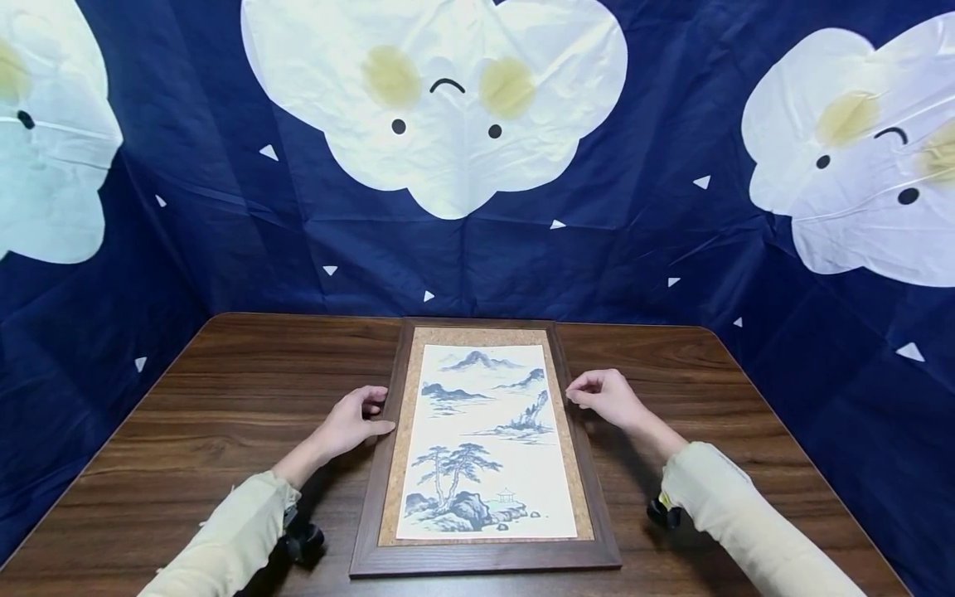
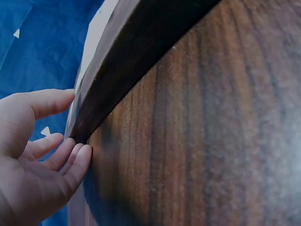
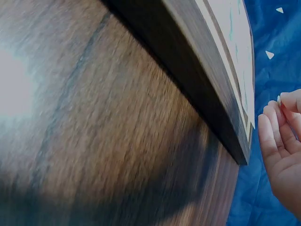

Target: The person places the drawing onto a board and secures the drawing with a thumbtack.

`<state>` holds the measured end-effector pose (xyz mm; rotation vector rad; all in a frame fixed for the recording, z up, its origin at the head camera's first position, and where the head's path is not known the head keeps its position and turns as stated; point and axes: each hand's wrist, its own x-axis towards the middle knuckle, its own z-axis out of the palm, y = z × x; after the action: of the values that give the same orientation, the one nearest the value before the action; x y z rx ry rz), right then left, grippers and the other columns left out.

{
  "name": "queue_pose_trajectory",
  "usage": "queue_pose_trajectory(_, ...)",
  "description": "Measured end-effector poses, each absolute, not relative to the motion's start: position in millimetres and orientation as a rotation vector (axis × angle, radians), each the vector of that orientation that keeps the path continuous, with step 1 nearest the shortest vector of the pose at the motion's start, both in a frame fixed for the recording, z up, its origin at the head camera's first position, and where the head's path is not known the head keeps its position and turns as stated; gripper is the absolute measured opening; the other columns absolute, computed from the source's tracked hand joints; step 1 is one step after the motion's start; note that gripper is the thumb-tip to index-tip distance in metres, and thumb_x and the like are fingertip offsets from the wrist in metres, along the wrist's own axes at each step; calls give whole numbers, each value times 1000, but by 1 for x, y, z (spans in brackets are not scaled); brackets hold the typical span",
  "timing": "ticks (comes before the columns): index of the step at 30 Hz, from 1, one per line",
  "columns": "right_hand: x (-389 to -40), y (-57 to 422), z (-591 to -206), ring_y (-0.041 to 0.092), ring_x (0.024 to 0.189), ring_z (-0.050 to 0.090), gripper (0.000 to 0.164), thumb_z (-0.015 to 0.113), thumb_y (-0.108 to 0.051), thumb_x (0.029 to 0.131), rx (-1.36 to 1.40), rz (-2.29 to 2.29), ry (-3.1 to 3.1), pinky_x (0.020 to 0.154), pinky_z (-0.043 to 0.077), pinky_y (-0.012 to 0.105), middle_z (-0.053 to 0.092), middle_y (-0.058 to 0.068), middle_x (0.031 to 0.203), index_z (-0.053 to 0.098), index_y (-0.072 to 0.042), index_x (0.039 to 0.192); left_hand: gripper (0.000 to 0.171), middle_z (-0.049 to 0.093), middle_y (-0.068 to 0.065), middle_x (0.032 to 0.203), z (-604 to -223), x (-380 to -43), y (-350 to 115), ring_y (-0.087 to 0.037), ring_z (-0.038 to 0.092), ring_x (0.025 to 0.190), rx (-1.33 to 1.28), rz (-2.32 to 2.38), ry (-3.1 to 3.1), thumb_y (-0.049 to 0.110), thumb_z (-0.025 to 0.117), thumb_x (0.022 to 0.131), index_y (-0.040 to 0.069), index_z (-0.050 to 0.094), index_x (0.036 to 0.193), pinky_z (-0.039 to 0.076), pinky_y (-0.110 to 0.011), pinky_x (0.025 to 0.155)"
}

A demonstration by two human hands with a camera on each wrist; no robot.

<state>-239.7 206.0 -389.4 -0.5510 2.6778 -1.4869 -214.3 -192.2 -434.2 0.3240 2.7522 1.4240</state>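
Observation:
A brown wooden picture frame [image 1: 485, 557] lies on the table, with a cork backing [image 1: 477, 336] inside it. On the cork lies a white sheet [image 1: 448, 423] bearing a blue ink landscape of mountains, pines and a pavilion. My left hand [image 1: 351, 424] holds the frame's left side; in the left wrist view its thumb is at the upper edge and its fingertips [image 2: 83, 153] are at the lower edge. Beside the frame's right side is my right hand [image 1: 608, 398], its fingers loosely curled, thumb close to the index finger. The right wrist view shows a gap between that hand and the frame.
The dark wood-grain table [image 1: 224, 398] extends left and right of the frame. Behind and around it hangs a navy cloth [image 1: 373, 249] printed with white clouds and small triangles. Each sleeved forearm has a black device at the wrist.

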Motion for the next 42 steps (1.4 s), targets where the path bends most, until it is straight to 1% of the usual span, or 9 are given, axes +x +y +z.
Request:
queue_pose_trajectory(4, -250, 207, -405, 17, 60, 61, 14, 63, 0, 81, -531, -1506, 2658, 58, 53, 32, 65, 24, 78, 65, 13, 87, 58, 50, -27, 118, -435, -213, -192, -36, 52, 101, 316, 1451, 2711, 4, 71, 74, -13, 44, 123, 44, -44, 86)
queue_pose_trajectory(8, -254, 205, -412, 22, 63, 63, 16, 63, -1, 82, -544, -1513, 2637, 59, 53, 31, 66, 23, 80, 65, 14, 88, 58, 50, -29, 119, -436, -213, -193, -36, 51, 102, 330, 1493, 2674, 2, 70, 74, -14, 44, 123, 45, -42, 85)
queue_pose_trajectory(15, -257, 197, -416, 23, 77, 65, 17, 59, 0, 85, -548, -1589, 2514, 66, 54, 28, 65, 27, 89, 64, 15, 92, 59, 48, -30, 122, -438, -213, -198, -37, 50, 105, 317, 1553, 2596, 3, 70, 76, -16, 42, 124, 47, -37, 83)
queue_pose_trajectory(20, -260, 191, -418, 24, 75, 66, 18, 59, 1, 85, -551, -1673, 2427, 65, 54, 28, 64, 29, 89, 62, 17, 94, 59, 48, -29, 123, -441, -214, -199, -36, 50, 105, 316, 1547, 2597, 4, 70, 76, -15, 43, 125, 47, -37, 83)
queue_pose_trajectory(26, -261, 185, -419, 16, 70, 64, 18, 60, 1, 85, -523, -1699, 2379, 64, 54, 28, 64, 28, 85, 62, 17, 93, 60, 48, -29, 122, -443, -215, -200, -36, 49, 106, 315, 1566, 2578, 4, 70, 76, -14, 41, 126, 47, -35, 83)
queue_pose_trajectory(30, -263, 183, -417, 16, 70, 62, 21, 59, -1, 85, -466, -1687, 2380, 64, 54, 28, 64, 27, 87, 61, 17, 96, 60, 48, -29, 123, -443, -214, -201, -36, 48, 106, 314, 1570, 2575, 5, 70, 76, -14, 41, 126, 47, -35, 83)
queue_pose_trajectory(35, -270, 182, -414, 13, 69, 60, 25, 57, 0, 87, -339, -1747, 2371, 62, 54, 25, 64, 20, 83, 57, 20, 101, 60, 48, -29, 122, -441, -213, -200, -36, 49, 106, 311, 1562, 2589, 5, 70, 76, -14, 42, 126, 46, -36, 84)
queue_pose_trajectory(40, -276, 181, -413, 9, 64, 56, 26, 55, 1, 87, -265, -1837, 2317, 58, 53, 22, 60, 6, 70, 51, 23, 101, 60, 49, -29, 122, -441, -213, -199, -36, 49, 106, 317, 1555, 2590, 5, 71, 76, -14, 42, 126, 46, -37, 85)
queue_pose_trajectory(42, -278, 181, -413, 9, 63, 56, 25, 55, 1, 87, -257, -1852, 2293, 58, 53, 22, 59, 6, 69, 50, 23, 99, 60, 49, -29, 122, -440, -213, -199, -36, 49, 106, 312, 1558, 2585, 6, 70, 76, -14, 42, 126, 45, -39, 85)
